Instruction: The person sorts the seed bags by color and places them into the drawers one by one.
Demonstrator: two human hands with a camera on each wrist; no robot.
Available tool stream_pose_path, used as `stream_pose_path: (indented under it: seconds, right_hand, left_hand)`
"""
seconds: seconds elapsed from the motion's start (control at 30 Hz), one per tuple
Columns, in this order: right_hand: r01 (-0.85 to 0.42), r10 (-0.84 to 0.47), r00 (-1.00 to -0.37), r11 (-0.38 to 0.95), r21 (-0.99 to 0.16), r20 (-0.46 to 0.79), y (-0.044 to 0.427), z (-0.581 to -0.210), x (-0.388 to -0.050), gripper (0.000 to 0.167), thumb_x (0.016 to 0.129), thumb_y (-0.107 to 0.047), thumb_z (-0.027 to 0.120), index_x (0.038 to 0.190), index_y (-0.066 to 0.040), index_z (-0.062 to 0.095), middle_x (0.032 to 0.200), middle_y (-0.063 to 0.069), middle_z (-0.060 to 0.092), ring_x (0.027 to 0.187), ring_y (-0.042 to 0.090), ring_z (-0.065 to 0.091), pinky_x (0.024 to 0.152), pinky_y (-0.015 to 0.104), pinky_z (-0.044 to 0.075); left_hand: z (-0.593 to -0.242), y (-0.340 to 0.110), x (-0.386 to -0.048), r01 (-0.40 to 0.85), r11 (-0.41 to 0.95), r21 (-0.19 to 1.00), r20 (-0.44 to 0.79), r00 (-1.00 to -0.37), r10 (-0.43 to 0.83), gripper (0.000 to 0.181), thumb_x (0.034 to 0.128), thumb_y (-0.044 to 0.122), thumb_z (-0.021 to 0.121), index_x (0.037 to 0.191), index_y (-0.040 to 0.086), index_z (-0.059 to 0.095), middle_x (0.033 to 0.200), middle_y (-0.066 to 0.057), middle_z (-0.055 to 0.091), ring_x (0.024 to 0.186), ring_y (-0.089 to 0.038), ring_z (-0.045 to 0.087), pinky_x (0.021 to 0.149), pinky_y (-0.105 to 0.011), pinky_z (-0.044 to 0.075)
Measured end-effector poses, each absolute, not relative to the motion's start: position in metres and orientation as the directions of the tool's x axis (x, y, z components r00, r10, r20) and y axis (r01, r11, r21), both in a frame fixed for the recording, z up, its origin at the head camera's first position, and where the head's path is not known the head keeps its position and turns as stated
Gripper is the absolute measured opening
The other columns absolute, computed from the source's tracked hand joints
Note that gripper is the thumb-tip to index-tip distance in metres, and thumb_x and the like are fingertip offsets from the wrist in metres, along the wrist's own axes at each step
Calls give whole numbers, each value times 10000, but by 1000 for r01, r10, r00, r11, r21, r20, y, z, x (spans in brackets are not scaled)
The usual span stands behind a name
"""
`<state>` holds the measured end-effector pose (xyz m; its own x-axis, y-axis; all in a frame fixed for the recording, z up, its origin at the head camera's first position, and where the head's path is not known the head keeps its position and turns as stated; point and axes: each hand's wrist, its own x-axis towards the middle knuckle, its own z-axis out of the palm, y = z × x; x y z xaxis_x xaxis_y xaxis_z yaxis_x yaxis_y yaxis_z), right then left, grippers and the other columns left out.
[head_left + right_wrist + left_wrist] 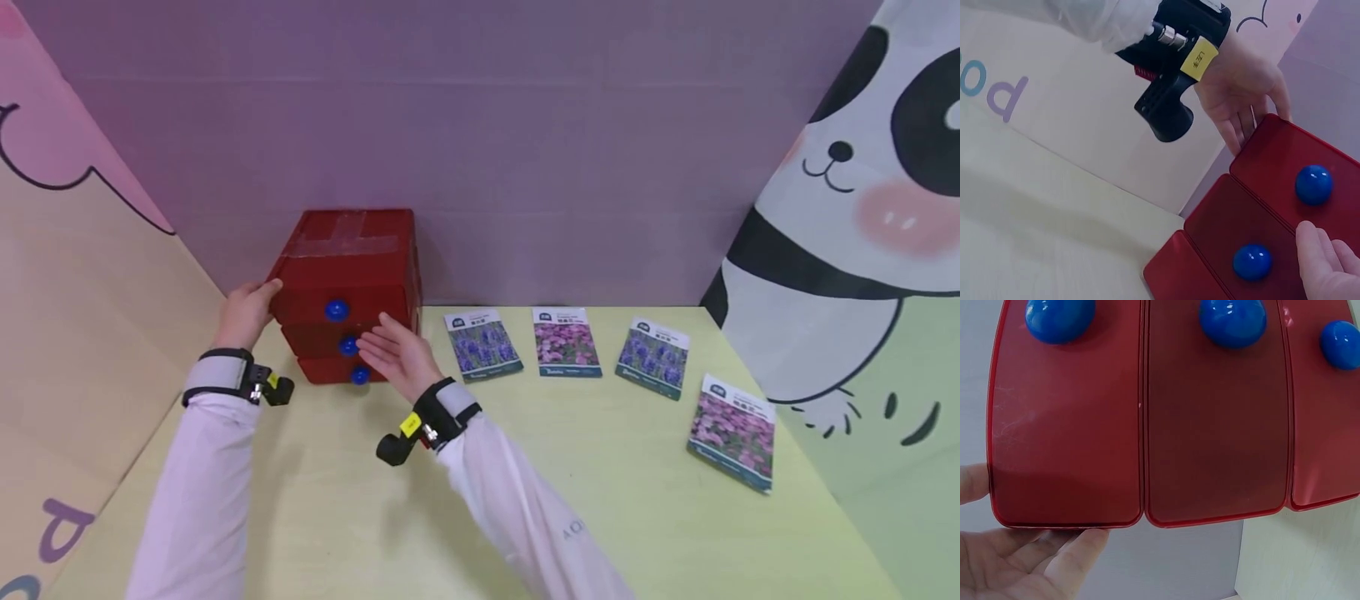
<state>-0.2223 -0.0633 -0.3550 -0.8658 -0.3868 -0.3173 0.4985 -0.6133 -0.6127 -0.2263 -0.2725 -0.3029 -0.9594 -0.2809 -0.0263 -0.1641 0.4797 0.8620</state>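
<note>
While the left hand (246,315) grips the red drawer box (330,273), at head-view 9 o'clock, by its 9 o'clock side, the right hand (402,357), empty, fingers extended, sits toward box's 4 o'clock; off-centre pushing could twist it if that one-sided hold slips.

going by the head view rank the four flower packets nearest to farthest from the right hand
From the right hand:
1. Leftmost purple packet, right of the red box
2. Left pink packet, next along
3. Right purple packet, farther right
4. Rightmost pink packet, lowest in view
</note>
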Motion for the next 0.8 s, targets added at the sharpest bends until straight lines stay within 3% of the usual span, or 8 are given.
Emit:
stream_pose_path:
  seconds: [0.8]
  right_hand:
    - [553, -433, -833, -674, -490, -345, -100, -349, -229, 545, 900, -186, 583, 1304, 117, 377, 1295, 274, 447, 1229, 376, 448, 1057, 403, 355]
  left_hand:
    - [-304, -274, -225, -151, 518, 842, 27, -948, -319, 619, 961, 389, 303, 1340, -95, 370, 1298, -300, 452, 1171, -389, 456, 1005, -475, 390]
